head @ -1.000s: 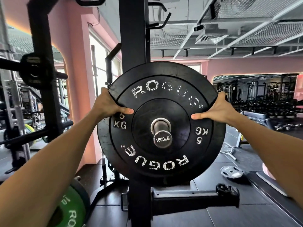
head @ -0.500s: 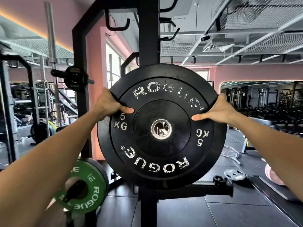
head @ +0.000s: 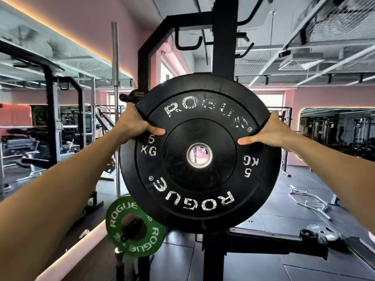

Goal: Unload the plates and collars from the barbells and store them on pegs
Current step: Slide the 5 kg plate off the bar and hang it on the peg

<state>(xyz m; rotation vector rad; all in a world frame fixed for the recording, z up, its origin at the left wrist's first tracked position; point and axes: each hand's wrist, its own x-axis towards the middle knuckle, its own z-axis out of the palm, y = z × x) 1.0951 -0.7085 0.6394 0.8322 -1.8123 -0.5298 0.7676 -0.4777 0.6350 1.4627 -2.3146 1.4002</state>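
Both hands grip the plate rim.

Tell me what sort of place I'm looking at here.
Almost certainly a gym's weight area: a black ROGUE bumper plate held by both hands, a black rack upright behind, and a green plate stored low.

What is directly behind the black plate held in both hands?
A black rack upright runs behind the black plate, showing above and below. Pink shows through its centre hole. Whatever else is behind is covered.
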